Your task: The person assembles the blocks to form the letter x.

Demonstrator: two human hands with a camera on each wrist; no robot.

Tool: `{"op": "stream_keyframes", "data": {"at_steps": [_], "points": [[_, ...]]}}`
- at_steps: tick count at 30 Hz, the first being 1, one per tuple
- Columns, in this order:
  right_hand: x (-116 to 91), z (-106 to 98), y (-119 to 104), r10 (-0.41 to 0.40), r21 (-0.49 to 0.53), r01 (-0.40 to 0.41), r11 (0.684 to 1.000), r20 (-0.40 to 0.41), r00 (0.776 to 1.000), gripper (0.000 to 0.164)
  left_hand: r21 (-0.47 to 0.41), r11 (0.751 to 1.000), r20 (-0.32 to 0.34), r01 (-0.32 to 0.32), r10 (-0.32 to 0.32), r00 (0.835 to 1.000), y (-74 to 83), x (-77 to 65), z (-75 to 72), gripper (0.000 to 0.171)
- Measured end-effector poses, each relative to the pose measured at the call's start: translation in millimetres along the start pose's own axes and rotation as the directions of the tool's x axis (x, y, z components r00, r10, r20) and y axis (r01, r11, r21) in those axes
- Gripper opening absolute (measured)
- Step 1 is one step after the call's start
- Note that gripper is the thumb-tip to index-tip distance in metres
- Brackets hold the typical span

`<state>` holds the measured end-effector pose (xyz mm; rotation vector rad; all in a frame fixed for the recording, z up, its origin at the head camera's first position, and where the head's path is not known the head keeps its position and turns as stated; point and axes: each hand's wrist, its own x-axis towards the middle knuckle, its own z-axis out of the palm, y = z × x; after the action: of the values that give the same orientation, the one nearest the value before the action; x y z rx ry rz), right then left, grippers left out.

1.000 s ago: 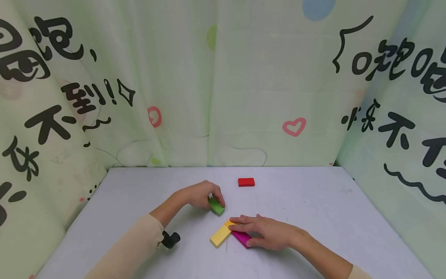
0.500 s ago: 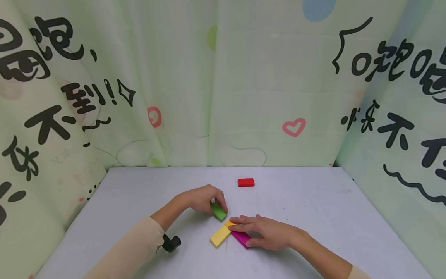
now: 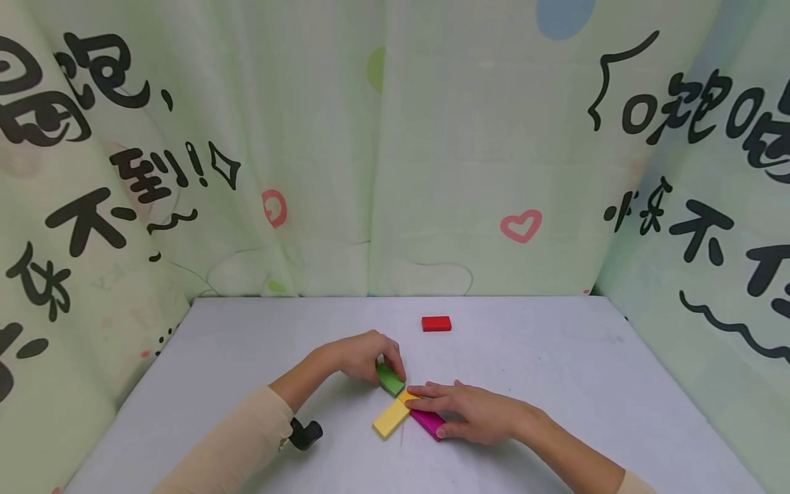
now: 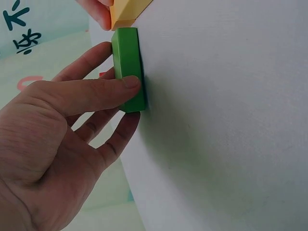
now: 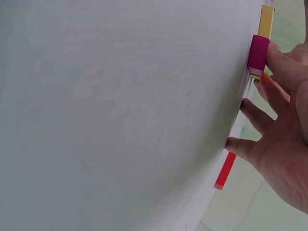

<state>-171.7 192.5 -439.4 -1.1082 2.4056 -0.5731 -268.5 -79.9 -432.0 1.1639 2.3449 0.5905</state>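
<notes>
My left hand (image 3: pixel 369 357) pinches a green block (image 3: pixel 390 380) between thumb and fingers, just above or on the table. In the left wrist view the thumb lies along one face of the green block (image 4: pixel 127 67). Its near end is close to an orange-yellow block (image 3: pixel 406 396); I cannot tell whether they touch. My right hand (image 3: pixel 484 414) rests with extended fingers on the orange-yellow block and a magenta block (image 3: pixel 426 422), its thumb at the magenta block's near end. A pale yellow block (image 3: pixel 390 420) lies against the orange-yellow one. The right fingers partly hide the join.
A red block (image 3: pixel 436 324) lies alone toward the back of the white table (image 3: pixel 524 343). Printed curtains (image 3: pixel 432 137) hang behind it and at both sides. A black device (image 3: pixel 306 435) is on the left wrist.
My left hand has brought the green block nearer and slightly right, up toward the orange-yellow block. The right hand and the blocks beneath it have stayed in place.
</notes>
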Motion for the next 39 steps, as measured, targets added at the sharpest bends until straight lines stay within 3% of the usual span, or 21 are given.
{"op": "stream_keyframes", "data": {"at_steps": [39], "points": [[-2.1,-0.8,-1.2,-0.004,0.003,0.004,1.000,-0.004,1.000,0.061,-0.005,1.000,-0.009,0.006,-0.006,1.000,4.6,-0.6,5.2,0.035]]}}
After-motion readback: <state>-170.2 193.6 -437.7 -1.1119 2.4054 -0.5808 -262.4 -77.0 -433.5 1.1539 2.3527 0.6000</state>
